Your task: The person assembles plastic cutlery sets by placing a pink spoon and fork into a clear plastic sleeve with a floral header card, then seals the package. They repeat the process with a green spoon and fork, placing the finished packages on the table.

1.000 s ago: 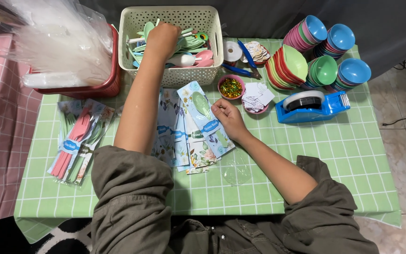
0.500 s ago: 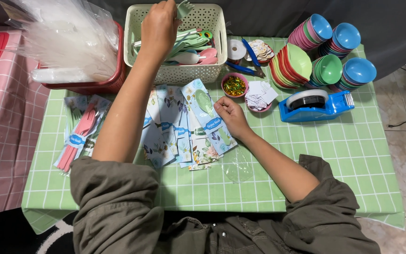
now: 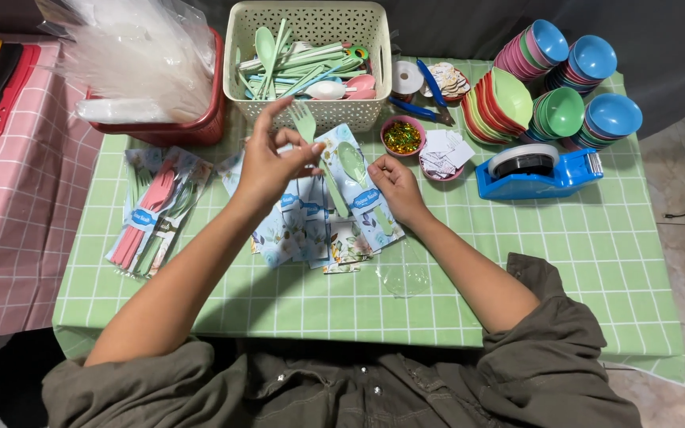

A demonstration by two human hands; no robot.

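My left hand holds a pale green plastic fork upright by its handle, just in front of the cream basket of pastel spoons and forks. Fingers of my right hand rest on a printed card packet with a green spoon in it. That packet tops a fanned row of printed floral cards on the green checked tablecloth. A clear plastic bag lies below my right wrist.
Finished cutlery packets lie at the left. A red bin holds clear bags. A blue tape dispenser, stacked coloured bowls, a small sequin bowl, a dish of paper tags and blue scissors stand at the right.
My left hand has come back from the basket toward me, now with a green fork in it. My right hand has stayed on the card packet.
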